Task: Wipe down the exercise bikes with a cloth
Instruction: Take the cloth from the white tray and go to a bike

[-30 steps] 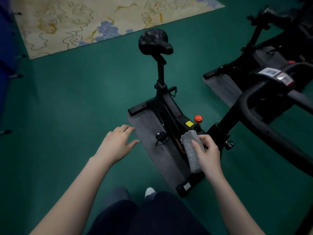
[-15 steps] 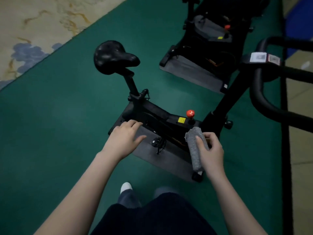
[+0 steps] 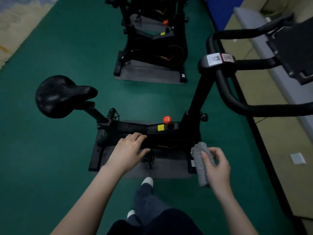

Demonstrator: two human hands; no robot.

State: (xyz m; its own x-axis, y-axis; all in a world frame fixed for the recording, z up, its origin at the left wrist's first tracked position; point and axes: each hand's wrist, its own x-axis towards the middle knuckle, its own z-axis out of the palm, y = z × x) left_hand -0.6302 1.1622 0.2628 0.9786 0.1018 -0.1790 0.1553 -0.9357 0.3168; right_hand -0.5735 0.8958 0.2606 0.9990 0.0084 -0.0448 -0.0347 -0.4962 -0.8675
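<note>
A black exercise bike stands crosswise in front of me on a grey mat. Its saddle is at the left, its handlebar at the right, and a red knob sits on the frame. My right hand grips a rolled grey cloth upright, over the mat's right end near the bike's front foot. My left hand hovers over the frame's middle with fingers loosely spread and holds nothing. Whether it touches the frame I cannot tell.
A second black bike on its own mat stands behind the first. Green floor surrounds both. A beige floor strip with a grey bench runs along the right, a patterned rug lies at the far left. My legs and white shoes are below.
My view has swung right, so the bike lies crosswise and the second bike shows fully. My left hand has moved forward over the frame. The right hand keeps the cloth.
</note>
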